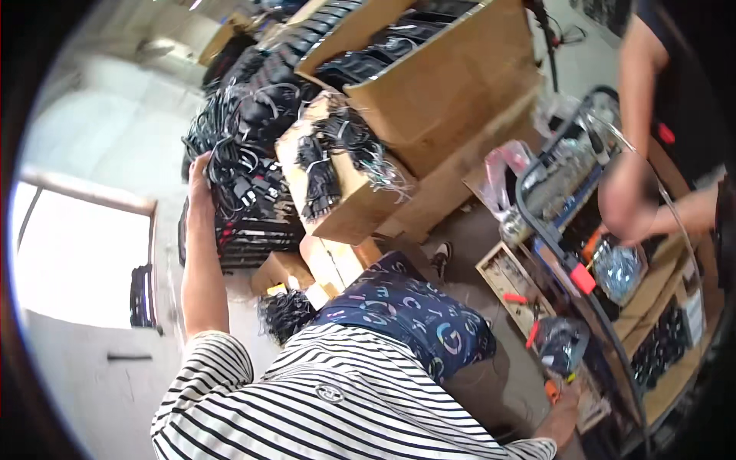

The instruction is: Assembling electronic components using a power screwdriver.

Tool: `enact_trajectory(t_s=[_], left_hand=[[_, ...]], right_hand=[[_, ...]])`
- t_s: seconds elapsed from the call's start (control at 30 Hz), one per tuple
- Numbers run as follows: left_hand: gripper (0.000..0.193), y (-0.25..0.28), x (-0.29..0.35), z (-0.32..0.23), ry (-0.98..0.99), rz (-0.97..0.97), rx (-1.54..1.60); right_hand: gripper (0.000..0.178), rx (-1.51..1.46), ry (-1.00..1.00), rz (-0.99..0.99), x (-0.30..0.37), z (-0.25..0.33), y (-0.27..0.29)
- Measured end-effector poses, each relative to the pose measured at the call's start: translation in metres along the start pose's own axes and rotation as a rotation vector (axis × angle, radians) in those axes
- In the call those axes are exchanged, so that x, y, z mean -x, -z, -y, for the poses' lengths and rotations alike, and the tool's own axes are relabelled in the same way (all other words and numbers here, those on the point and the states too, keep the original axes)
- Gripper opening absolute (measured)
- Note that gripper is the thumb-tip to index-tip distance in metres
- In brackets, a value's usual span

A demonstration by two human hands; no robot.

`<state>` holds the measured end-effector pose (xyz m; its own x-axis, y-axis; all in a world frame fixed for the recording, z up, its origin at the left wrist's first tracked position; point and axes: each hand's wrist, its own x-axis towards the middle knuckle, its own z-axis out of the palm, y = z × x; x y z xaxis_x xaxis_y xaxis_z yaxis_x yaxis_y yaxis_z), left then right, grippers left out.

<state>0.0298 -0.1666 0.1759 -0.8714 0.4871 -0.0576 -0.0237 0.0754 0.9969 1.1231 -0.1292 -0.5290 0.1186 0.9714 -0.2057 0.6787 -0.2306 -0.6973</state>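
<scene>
The person's left hand is at the heap of coiled black cables, fingers against it — can't tell if gripping. Right hand sits by a small orange object near the shallow wooden tray — grip unclear. Black cable bundles already lie on the brown cardboard carton; the heap is seemingly left.

Floor gap — carton left, tray right

Coloured letters are dotting the navy garment; just beside it, the striped shirt is bearing an oval emblem.
</scene>
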Motion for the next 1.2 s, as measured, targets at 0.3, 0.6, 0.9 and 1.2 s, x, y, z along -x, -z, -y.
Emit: enact_trajectory(t_s=[0.3,0.6,0.9,1.2], left_hand=[[0.059,0.012,-0.036,-0.016,-0.055,0.061,0.094],[0.086,-0.099,-0.064,0.104,0.105,0.140,-0.340],[0.072,-0.076,-0.056,0.244,0.007,0.129,-0.557],[0.036,-0.056,-0.024,0.230,0.322,0.228,-0.072]], right_hand=[[0.034,-0.605,-0.369,-0.021,0.000,0.057,-0.035],[0.032,-1.173,-0.817,-0.243,0.207,0.423,-0.026],[0.072,-1.058,-0.297,0.714,0.151,0.828,-0.077],[0.069,-0.971,0.085,1.184,0.089,1.023,-0.147]])
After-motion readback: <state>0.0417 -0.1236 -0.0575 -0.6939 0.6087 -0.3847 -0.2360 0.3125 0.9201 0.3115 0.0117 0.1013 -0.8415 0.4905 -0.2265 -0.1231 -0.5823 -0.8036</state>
